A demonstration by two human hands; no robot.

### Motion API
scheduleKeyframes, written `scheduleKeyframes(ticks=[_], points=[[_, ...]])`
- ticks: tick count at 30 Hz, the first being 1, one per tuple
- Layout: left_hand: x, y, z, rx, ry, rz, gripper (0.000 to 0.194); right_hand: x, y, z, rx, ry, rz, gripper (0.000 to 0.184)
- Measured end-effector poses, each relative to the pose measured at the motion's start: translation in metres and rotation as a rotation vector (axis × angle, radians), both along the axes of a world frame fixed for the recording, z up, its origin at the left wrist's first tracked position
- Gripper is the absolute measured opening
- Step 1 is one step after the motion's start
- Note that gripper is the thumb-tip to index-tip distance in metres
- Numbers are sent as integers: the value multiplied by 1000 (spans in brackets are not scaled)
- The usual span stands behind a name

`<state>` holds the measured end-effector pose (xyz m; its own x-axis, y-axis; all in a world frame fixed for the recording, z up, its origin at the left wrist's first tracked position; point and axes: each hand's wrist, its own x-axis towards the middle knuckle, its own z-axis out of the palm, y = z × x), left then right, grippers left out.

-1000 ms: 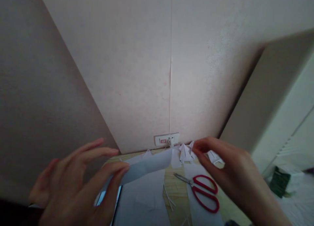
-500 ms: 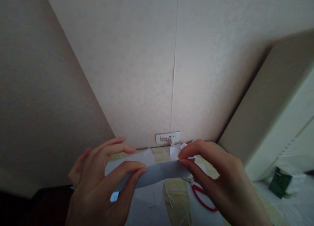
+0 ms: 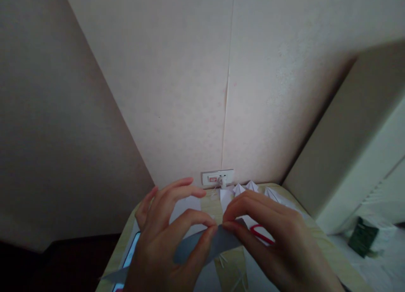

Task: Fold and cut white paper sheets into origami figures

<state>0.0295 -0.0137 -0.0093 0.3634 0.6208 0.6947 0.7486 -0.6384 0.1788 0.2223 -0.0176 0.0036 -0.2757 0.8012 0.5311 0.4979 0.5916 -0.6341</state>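
Observation:
A strip of paper (image 3: 218, 243), greyish in the shade, is stretched between my two hands above the table. My left hand (image 3: 177, 237) pinches its upper edge between thumb and forefinger, the other fingers raised. My right hand (image 3: 272, 237) pinches the same edge just to the right, so the two sets of fingertips nearly meet. A pointed end of the paper sticks out to the left behind my left wrist. Under my right hand lie scissors, of which only a red handle (image 3: 262, 234) shows. Thin white sticks or paper slivers (image 3: 222, 260) lie below the strip.
Folded white paper pieces (image 3: 252, 185) stand at the back of the wooden table (image 3: 332, 258). A lit phone (image 3: 131, 250) lies at the left, partly covered. A wall socket (image 3: 217, 177) with a plug is behind. A green and white box (image 3: 363, 236) sits at the right.
My left hand has moved right along the paper's edge, bringing its fingertips close to my right hand's. The right fingertips have shifted slightly left and down. More of the phone and folded pieces shows.

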Motion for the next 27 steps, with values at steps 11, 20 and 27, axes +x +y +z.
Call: scheduleKeyframes(ticks=[11, 20, 27], points=[[-31, 5, 1, -42, 16, 47, 9, 30, -2, 6, 64, 70, -258, 11], [-48, 9, 4, 54, 12, 119, 10, 53, -8, 13, 67, 196, -360, 9], [-61, 10, 7, 101, 6, 218, 7, 59, -3, 9, 81, 162, -326, 9]])
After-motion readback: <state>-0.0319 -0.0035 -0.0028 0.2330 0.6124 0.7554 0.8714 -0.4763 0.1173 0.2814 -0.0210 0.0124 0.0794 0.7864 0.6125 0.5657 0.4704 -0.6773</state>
